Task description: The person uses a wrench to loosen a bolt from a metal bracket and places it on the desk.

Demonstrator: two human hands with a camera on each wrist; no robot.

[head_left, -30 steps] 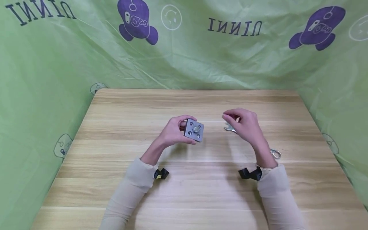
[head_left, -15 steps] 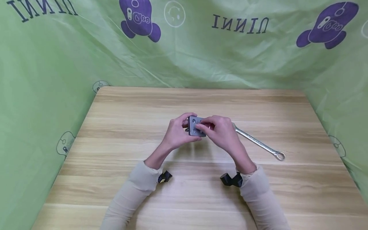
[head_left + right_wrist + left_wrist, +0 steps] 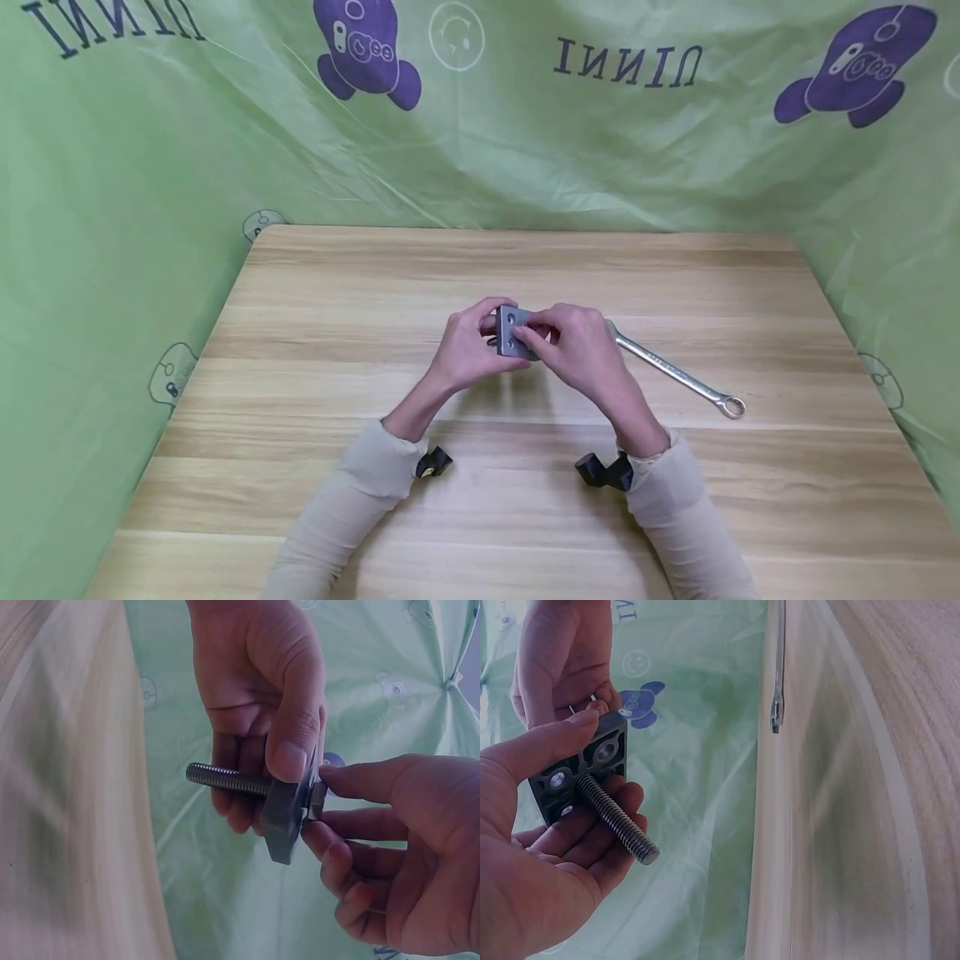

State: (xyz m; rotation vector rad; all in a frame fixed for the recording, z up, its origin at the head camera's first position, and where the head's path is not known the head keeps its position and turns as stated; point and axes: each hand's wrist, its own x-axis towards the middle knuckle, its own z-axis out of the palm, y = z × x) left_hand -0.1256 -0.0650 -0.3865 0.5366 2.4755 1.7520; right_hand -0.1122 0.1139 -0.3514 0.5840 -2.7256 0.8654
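My left hand (image 3: 468,346) grips a square grey plate (image 3: 506,333) with several holes, held above the table by its edges. A bolt (image 3: 619,817) passes through the plate, and its threaded shank sticks out on the left palm's side. On the plate's other face, the thumb and fingers of my right hand (image 3: 588,346) pinch the bolt's hex head (image 3: 318,802). In the head view the right fingers cover that head and part of the plate. The plate's ribbed back shows in the left wrist view.
A combination wrench (image 3: 675,371) lies on the wooden table (image 3: 480,517), its ring end toward the right and its other end hidden behind my right hand. Green printed cloth (image 3: 480,167) hangs behind the table and along its sides.
My right hand has moved left from above the wrench to the bolt head and pinches it. More of the wrench shows. Over the last half second, the plate has shifted slightly right.
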